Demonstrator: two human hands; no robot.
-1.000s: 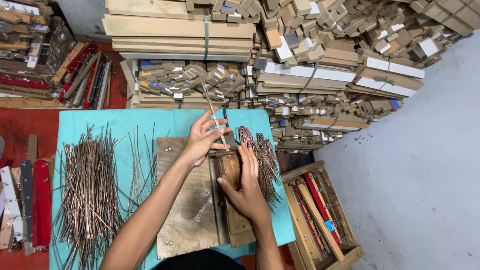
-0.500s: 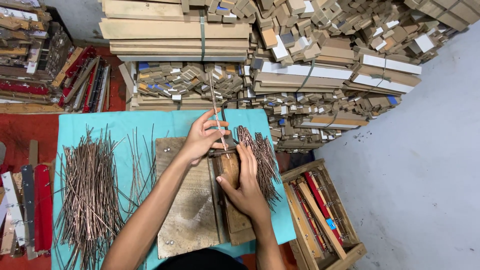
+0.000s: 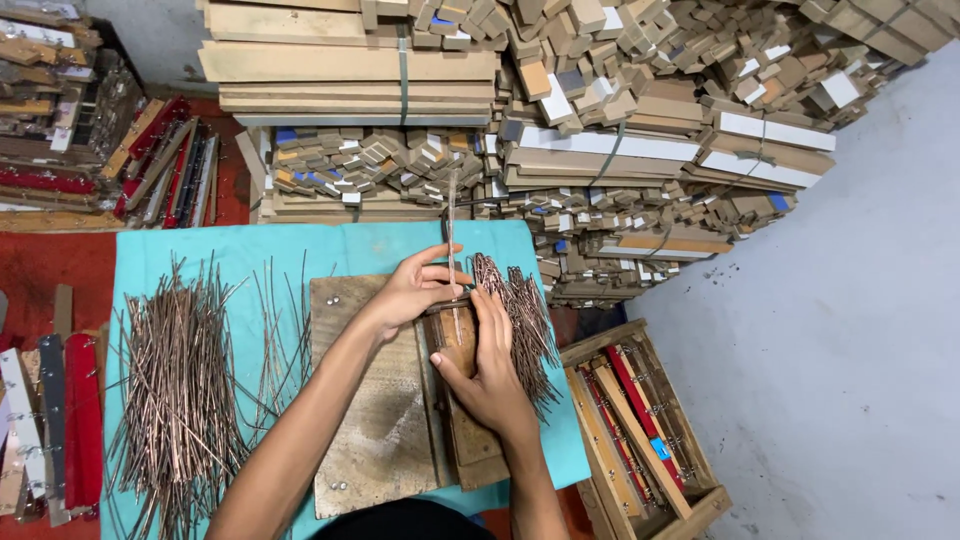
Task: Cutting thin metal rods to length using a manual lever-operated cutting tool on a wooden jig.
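The thin metal rod stands near the centre of the frame, pointing toward the upper edge, its lower end down at a small wooden block that sits on the worn wooden board over the teal-covered counter. The left hand has its grip pinched on the rod low down, thumb and fingertips pressed together around it just above the block. The right hand lies flat over the block's right side, fingers stretched and pressing it down rather than closing round anything. From where I stand the rod looks light, springy and easily bent, with a smooth, rather slippery surface, so I judge that a hold close to its lower end, as now, keeps it from whipping or bowing; taken near the top it would likely flex. To the left of the frame a big loose heap of long rods lies spread on the counter, and just right of the hands sits a smaller pile of shorter pieces. Stacks of wooden offcuts fill the upper frame, and a wooden crate stands at lower right.
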